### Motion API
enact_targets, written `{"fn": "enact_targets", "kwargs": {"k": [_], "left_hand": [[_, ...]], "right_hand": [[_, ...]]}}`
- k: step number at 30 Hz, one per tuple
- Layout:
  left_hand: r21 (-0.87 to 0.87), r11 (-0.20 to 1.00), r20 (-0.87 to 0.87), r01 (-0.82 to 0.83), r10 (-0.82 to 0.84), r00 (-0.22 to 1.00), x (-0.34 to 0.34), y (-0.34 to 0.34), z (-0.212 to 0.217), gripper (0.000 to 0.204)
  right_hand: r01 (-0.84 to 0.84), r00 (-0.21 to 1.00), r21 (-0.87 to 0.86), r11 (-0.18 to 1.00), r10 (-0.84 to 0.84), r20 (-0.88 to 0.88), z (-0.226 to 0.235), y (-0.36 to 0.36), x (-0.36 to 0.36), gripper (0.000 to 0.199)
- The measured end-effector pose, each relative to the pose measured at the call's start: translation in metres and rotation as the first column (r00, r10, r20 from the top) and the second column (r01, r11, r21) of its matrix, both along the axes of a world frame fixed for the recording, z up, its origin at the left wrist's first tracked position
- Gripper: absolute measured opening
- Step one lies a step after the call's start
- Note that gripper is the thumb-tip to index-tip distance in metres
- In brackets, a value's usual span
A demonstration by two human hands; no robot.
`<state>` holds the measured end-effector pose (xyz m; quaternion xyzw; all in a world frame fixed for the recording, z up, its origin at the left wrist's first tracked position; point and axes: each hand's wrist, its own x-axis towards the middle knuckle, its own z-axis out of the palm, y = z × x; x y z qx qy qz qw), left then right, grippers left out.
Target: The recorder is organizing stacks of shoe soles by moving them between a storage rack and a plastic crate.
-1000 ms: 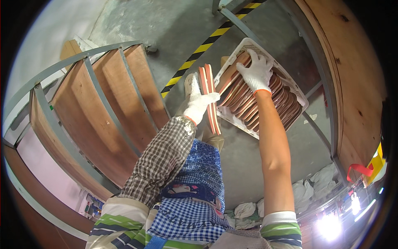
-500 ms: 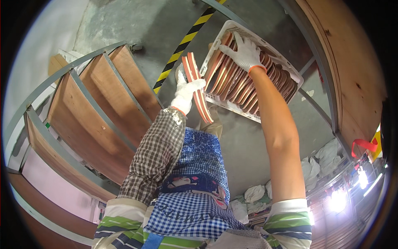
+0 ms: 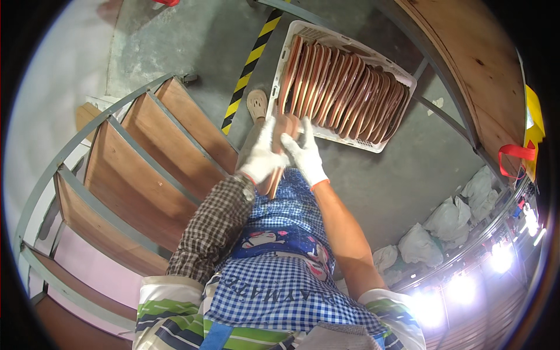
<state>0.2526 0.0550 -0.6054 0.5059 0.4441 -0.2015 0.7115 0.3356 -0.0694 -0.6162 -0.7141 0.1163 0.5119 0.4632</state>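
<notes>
In front of my apron I hold a small bunch of brown shoe soles (image 3: 285, 124) with pale edge stripes. My left hand (image 3: 262, 154), in a white knit glove, is closed round them from the left. From the right, my gloved right hand (image 3: 307, 156) grips the same soles, its thumb across their face. Their exact number is hidden by my fingers. Just beyond my hands stands a white plastic crate (image 3: 344, 140), packed with a row of similar soles (image 3: 344, 87) standing on edge.
At the left is a metal-framed rack with wooden shelves (image 3: 137, 154). Black-and-yellow tape (image 3: 248, 73) runs along the grey floor. A wooden board (image 3: 466, 64) curves along the right, with a red strap (image 3: 516, 156) near it. White sacks (image 3: 421, 244) lie lower right.
My right hand has left the crate and come back toward me to the soles in my left hand. The soles have moved closer to my apron and turned.
</notes>
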Motion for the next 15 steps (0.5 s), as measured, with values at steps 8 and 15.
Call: {"fn": "enact_targets", "kwargs": {"k": [8, 15], "left_hand": [[0.287, 0.942, 0.048, 0.175, -0.197, 0.979, 0.027, -0.007, 0.009, 0.089], [0.498, 0.740, -0.380, 0.452, -0.282, 0.881, 0.089, 0.047, -0.020, 0.076]], "right_hand": [[-0.160, 0.954, -0.232, 0.959, 0.211, 0.212, 0.023, -0.058, 0.051, 0.062], [-0.144, 0.940, -0.111, 0.983, 0.171, 0.296, 0.003, -0.077, 0.137, 0.053]]}}
